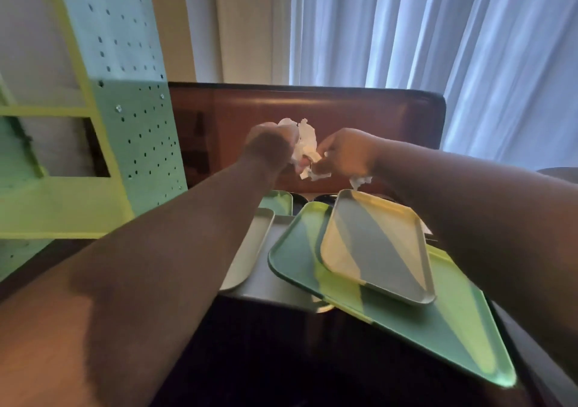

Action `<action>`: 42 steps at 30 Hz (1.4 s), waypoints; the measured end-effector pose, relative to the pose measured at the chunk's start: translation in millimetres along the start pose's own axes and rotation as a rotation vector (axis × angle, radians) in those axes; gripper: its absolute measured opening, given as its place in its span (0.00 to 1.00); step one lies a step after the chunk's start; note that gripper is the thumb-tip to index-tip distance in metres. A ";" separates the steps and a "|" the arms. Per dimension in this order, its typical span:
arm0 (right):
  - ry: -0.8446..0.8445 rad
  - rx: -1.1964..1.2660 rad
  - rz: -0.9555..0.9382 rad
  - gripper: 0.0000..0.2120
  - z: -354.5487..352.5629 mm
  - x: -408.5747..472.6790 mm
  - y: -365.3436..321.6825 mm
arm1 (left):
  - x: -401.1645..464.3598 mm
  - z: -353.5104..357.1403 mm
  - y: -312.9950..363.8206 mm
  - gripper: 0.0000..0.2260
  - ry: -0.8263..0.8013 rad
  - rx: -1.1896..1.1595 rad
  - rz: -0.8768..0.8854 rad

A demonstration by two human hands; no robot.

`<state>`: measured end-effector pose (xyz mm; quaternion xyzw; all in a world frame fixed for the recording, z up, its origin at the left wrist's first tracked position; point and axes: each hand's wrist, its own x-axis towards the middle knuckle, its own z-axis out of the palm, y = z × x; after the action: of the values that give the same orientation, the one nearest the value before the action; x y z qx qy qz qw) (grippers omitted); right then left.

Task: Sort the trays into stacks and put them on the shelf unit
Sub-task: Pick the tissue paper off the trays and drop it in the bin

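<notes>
White curtains hung far behind; left hand and right hand pinched, seemingly, crumpled tissue above scattered trays.

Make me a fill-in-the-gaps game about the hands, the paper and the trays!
1. Both hands, the left hand and the right hand, hold crumpled white ____.
2. The small cream tray lies on top of a big ____ tray.
3. The perforated shelf unit stands on the ____ side of the picture.

Missing words: paper; green; left
</notes>
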<state>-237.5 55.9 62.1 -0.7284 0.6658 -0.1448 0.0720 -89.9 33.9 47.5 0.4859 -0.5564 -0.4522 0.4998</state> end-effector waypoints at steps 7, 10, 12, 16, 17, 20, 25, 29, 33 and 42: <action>0.237 0.143 0.019 0.12 -31.3 -84.9 8.1 | -65.1 1.0 23.8 0.10 0.003 -0.113 0.077; 0.272 0.504 0.022 0.19 -39.3 -120.5 12.8 | -90.9 9.5 28.0 0.07 -0.003 -0.067 0.089; 0.373 0.731 0.107 0.26 -38.7 -138.2 19.6 | -111.2 21.0 27.8 0.10 -0.049 -0.111 0.058; 0.570 0.838 0.118 0.14 -24.9 -175.7 24.2 | -146.3 50.8 16.1 0.06 -0.221 -0.390 -0.149; 0.576 0.883 0.128 0.10 -21.0 -185.1 26.8 | -152.9 59.8 11.7 0.07 -0.289 -0.474 -0.190; 0.641 0.945 0.180 0.04 -0.4 -208.8 42.7 | -176.9 91.3 -2.0 0.11 -0.443 -0.673 -0.260; 0.802 1.126 0.243 0.08 31.3 -256.2 65.5 | -218.5 155.1 -25.5 0.11 -0.487 -0.733 -0.311; 0.856 1.165 0.255 0.13 40.5 -295.4 92.1 | -260.8 197.9 -30.9 0.09 -0.543 -0.526 -0.314; 0.908 1.077 0.282 0.13 52.8 -331.0 126.7 | -304.9 231.6 -29.7 0.13 -0.679 -0.476 -0.380; 0.930 0.660 0.338 0.11 95.7 -419.2 197.7 | -345.6 308.9 -77.5 0.29 -0.834 -0.467 -0.493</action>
<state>-425.7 442.4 -135.7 -0.4113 0.6540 -0.6347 0.0176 -380.9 373.2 -97.7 0.2573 -0.4617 -0.8225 0.2100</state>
